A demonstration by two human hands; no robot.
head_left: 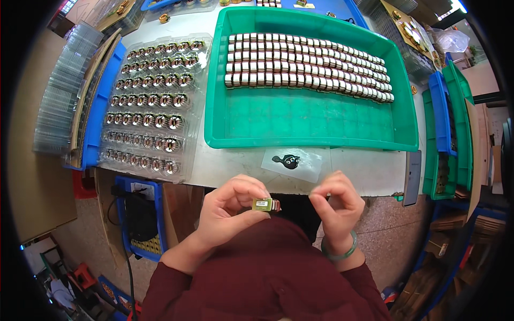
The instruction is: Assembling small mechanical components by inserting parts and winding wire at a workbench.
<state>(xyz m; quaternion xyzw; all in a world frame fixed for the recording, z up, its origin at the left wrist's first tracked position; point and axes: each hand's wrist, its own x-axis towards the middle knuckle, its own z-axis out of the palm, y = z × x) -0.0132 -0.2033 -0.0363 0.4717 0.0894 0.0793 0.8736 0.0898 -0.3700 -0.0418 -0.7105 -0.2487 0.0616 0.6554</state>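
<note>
I have the left hand [227, 208] clamped on one small wound component [262, 204], its thumb below and the fingers above, so the yellow-green face with a pale label turns up toward the camera and the reddish windings stick out on the right. The part is in the air, in front of the counter [230, 167] and over the person's lap, touching nothing but that hand.

The right hand [338, 206] hovers just beside it, curled, with thumb and forefinger close to each other; I cannot tell whether they meet or pinch something tiny.

I take the step in hand to be close work on this single part. To do it well, I would want the left fingers to grip only the flat faces, firmly enough to stop it twisting, with the windings left free of pressure. I'd bring the right hand in from the open side, where the windings show, so neither hand covers the label.

The sheet [312, 168] with its black smear [289, 161] lies at the counter's near edge; if that smear is wet, a sleeve or knuckle could pick it up. Working over the counter, near the green tray [310, 142], would make a slip less costly.
</note>
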